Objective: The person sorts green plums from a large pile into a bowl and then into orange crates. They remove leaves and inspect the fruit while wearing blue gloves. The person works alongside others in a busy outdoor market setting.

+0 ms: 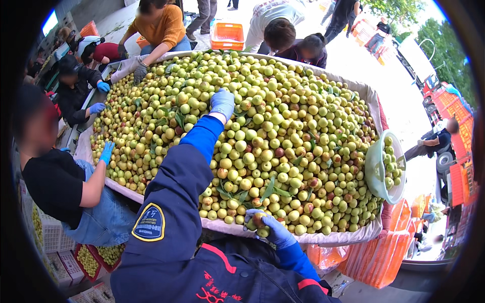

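A large heap of yellow-green fresh jujubes (242, 151), some with reddish-brown patches, lies in a cloth-lined bin (341, 239). My left hand (222, 103), in a thin violet-blue glove, reaches to the middle of the heap. Its fingertips are turned away, so whether they grip a fruit is hidden. Close to my body, my right hand (274, 229), gloved alike, holds a few jujubes (261, 224) in curled fingers over the bin's near edge. Green leaves (269, 188) lie among the fruit just above that hand.
A pale green plastic basin (375, 170) with jujubes tilts at the bin's right end. Co-workers' gloved hands (107, 152) touch the fruit at left. Orange crates (375, 257) stand low right; another orange crate (227, 36) sits beyond the bin. Fruit-filled crates (88, 261) are low left.
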`<state>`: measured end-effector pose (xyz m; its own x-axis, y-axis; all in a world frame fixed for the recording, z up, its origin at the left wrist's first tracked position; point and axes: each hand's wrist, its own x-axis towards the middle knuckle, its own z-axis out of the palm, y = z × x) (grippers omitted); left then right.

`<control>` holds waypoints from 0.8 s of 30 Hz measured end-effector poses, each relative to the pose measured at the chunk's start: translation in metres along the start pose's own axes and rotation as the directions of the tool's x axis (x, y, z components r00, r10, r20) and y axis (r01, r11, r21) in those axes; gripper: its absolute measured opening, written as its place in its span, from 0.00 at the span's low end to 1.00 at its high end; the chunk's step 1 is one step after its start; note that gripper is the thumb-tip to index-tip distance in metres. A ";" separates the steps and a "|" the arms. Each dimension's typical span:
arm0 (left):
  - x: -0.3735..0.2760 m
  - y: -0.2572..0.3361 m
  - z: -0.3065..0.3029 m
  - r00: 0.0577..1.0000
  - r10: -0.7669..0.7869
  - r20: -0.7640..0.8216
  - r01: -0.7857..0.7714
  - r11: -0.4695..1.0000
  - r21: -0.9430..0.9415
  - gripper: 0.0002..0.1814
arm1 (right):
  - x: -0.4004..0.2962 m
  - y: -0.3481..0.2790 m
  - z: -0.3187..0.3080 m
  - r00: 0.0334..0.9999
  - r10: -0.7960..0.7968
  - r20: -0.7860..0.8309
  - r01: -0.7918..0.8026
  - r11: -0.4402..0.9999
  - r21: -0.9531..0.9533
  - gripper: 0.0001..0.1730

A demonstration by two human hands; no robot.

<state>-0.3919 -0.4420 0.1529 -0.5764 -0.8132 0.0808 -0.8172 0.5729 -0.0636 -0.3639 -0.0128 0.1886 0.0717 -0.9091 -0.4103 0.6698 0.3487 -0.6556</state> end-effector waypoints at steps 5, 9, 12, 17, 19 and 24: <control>-0.010 -0.030 -0.004 0.997 0.053 -0.054 -0.066 0.961 -0.269 0.12 | -0.037 -0.021 -0.025 0.988 -0.129 -0.082 0.129 0.992 -0.002 0.32; -0.049 -0.051 -0.031 0.997 0.059 -0.054 -0.077 0.886 -0.457 0.20 | -0.105 -0.096 -0.054 0.796 -0.508 -0.329 0.403 0.851 -0.337 0.38; -0.062 -0.064 -0.027 1.000 -0.017 0.017 0.024 0.791 -0.612 0.22 | -0.161 -0.162 -0.101 0.379 -0.838 -0.393 0.437 0.537 -0.722 0.34; -0.089 -0.068 -0.019 0.999 0.006 0.041 0.011 0.918 -0.397 0.24 | -0.215 -0.249 -0.210 -0.020 -0.948 -0.319 0.204 0.308 -0.929 0.19; -0.095 -0.078 -0.014 0.999 -0.015 0.039 0.036 0.778 -0.627 0.27 | -0.217 -0.267 -0.244 -0.007 -0.975 -0.223 -0.033 0.223 -0.974 0.20; -0.104 -0.055 -0.047 0.898 0.057 0.436 0.384 0.384 -0.840 0.32 | -0.210 -0.265 -0.272 0.312 -0.910 -0.275 -0.590 0.041 -0.806 0.27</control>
<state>-0.2871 -0.3847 0.1944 -0.5616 -0.7425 -0.3652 -0.5398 -0.0057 0.8418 -0.7575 0.1476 0.2756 -0.7898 -0.5382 0.2943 -0.6108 0.7345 -0.2958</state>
